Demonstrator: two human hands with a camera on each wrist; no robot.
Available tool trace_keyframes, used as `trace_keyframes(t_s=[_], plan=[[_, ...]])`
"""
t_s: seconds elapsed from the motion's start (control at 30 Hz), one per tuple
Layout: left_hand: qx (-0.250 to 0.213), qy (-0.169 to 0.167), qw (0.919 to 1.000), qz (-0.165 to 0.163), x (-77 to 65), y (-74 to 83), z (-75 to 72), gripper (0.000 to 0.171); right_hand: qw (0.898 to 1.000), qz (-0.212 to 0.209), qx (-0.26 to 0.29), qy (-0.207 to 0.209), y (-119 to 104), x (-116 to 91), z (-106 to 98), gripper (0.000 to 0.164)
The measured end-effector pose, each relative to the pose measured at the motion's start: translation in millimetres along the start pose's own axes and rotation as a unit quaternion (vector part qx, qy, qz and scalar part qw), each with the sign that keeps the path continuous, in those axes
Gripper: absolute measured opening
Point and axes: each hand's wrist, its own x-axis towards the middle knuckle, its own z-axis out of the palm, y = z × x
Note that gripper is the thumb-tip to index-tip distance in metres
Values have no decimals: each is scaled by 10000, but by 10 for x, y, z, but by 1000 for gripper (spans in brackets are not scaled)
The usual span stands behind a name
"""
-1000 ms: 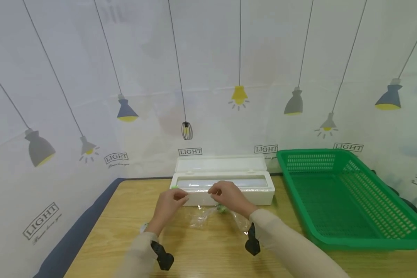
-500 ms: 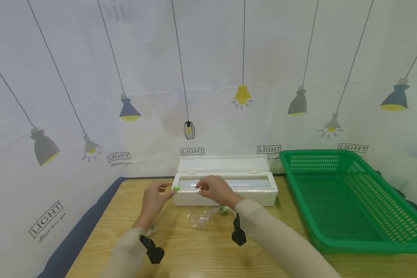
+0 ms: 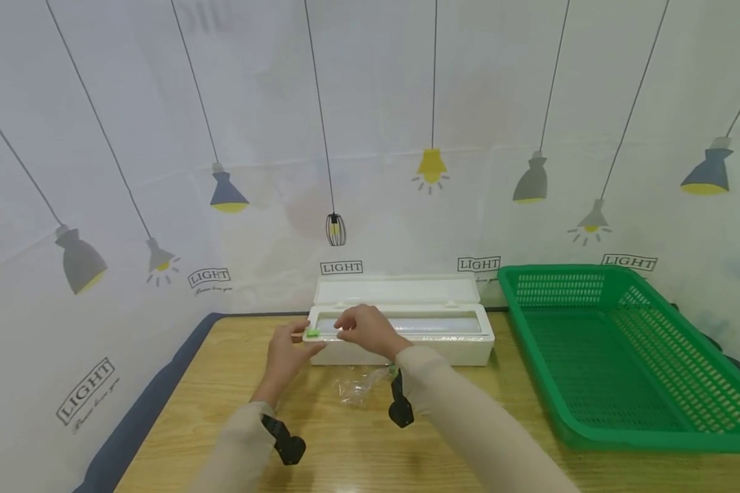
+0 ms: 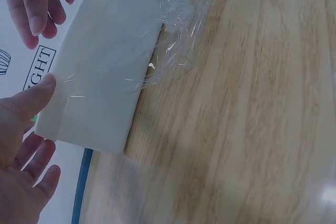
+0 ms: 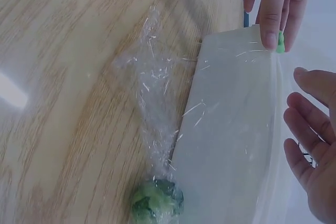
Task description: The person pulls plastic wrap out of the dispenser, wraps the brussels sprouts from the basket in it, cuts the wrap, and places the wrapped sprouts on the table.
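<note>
A white cling film dispenser (image 3: 444, 350) stands on the table with its lid raised and a film roll inside. My left hand (image 3: 286, 355) holds its left end, thumb on the front edge by the small green slider (image 3: 312, 333) and fingers around the side. Over the left part of the opening hovers my right hand (image 3: 368, 332), fingers loosely bent. Between its thumb and fingers (image 5: 307, 119) the right wrist view shows nothing. Crumpled clear film (image 3: 353, 389) lies before the box, around a green vegetable (image 5: 156, 201) that looks like broccoli; my right arm partly covers it in the head view.
A large green plastic basket (image 3: 647, 438) stands to the right of the dispenser. Behind the wooden table (image 3: 339, 455) hangs a wall cloth (image 3: 382, 219) printed with lamps. A black wrist camera (image 3: 401, 407) is strapped to each forearm.
Both hands were pinched close to the box's front edge. My left hand has shifted to the left end by the slider, and my right hand has moved left over the opening.
</note>
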Motion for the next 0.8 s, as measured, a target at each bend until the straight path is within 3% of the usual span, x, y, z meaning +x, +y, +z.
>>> trace_keyframes(t_s=[0.23,0.43,0.7,0.8], plan=[[-21,140,9999,3,-15,4,-3,45,9999,4,106,109,-48,72,113,16],[-71,311,9993,217,1,-32,-3,43,9995,77,152,284,-111,140,218,19],[-191,424,9983,357,23,-70,21,42,9983,513,33,258,-156,223,316,22],[-192,442,9985,271,20,-63,17,42,9974,656,-82,286,-164,246,355,21]])
